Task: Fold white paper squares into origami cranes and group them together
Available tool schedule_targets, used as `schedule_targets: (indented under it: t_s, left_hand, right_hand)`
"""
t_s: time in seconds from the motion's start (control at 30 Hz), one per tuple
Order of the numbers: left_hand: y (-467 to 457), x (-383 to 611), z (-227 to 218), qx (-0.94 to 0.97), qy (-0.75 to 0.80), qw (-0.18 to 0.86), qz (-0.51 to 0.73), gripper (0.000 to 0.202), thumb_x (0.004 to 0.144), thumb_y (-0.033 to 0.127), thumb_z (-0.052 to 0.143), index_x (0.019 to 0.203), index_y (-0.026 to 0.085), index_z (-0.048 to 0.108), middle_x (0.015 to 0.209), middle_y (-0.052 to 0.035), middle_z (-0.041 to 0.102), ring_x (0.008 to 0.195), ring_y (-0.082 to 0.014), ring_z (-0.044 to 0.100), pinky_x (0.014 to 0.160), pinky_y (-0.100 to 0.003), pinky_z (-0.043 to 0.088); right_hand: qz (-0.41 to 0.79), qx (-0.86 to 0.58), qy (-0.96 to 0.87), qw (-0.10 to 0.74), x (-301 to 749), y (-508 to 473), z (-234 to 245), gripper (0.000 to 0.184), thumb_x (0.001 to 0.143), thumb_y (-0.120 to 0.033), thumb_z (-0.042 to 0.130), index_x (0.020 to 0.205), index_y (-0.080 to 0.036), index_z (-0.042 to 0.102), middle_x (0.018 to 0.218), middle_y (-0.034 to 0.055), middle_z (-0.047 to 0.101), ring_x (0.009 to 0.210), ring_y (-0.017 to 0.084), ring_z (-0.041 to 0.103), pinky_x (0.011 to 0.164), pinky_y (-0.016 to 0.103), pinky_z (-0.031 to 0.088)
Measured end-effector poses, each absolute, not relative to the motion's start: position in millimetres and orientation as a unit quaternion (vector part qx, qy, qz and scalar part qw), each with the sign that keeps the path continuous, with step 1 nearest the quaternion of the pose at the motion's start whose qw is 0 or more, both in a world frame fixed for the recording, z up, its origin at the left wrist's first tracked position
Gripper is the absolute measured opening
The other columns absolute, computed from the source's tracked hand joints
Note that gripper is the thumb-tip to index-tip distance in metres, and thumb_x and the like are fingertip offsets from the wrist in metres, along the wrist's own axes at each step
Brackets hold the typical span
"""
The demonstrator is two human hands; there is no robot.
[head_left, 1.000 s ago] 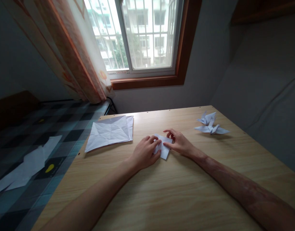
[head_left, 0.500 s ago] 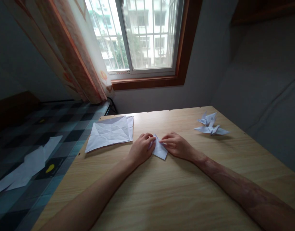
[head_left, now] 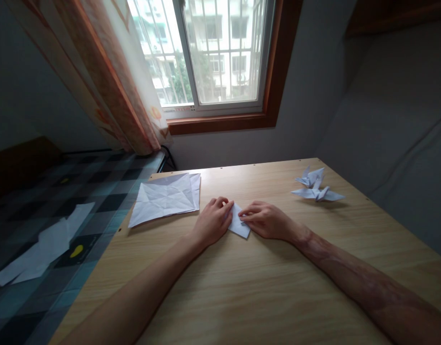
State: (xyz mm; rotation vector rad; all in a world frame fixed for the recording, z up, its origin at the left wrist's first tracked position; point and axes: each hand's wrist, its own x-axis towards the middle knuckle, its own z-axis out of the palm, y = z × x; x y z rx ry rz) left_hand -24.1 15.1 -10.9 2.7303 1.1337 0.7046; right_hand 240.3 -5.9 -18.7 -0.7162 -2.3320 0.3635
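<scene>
Head: paper (head_left: 238, 227) corner, long axis twd cam

I'm looking remotely into a home bedroom: checked bed (head_left: 101, 184) and flowered curtain (head_left: 109, 72) left of the window (head_left: 224, 57).

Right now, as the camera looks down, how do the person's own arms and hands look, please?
The left forearm and right forearm are bare, with no sleeve in view. The left hand and right hand wear no gloves; no watch, bracelet or ring shows.
</scene>
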Motion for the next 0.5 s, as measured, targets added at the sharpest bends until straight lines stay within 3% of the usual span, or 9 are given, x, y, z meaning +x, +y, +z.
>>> schedule_targets:
  t_s: [0.3, 0.5]
  left_hand:
    - [16.4, -24.3, -9.3, 0.899, 0.395, 0.018, 0.187, 0.041, 0.107, 0.032, 0.054, 0.146, 0.026, 0.067, 0.138, -0.013, 0.065, 0.125, -0.0336, 0.059, 0.11, -0.051, 0.053]
    - [15.3, -24.4, -8.0, 0.888, 0.416, 0.016, 0.194, 0.038, 0.107, 0.034, 0.057, 0.142, 0.022, 0.066, 0.139, -0.014, 0.065, 0.128, -0.0343, 0.059, 0.111, -0.052, 0.053]
  right_hand:
    - [0.187, -0.274, -0.886, 0.324, 244.6, -10.9, -9.7, 0.017, 0.098, -0.023, 0.072, 0.099, -0.03, 0.088, 0.109, 0.0081, 0.085, 0.094, 0.027, 0.078, 0.093, 0.045, 0.065]
    - [0.182, -0.271, -0.884, 0.334, 244.6, -9.5, -9.7, 0.014, 0.1, -0.025, 0.072, 0.095, -0.028, 0.085, 0.106, 0.0081, 0.084, 0.092, 0.025, 0.076, 0.088, 0.043, 0.064]
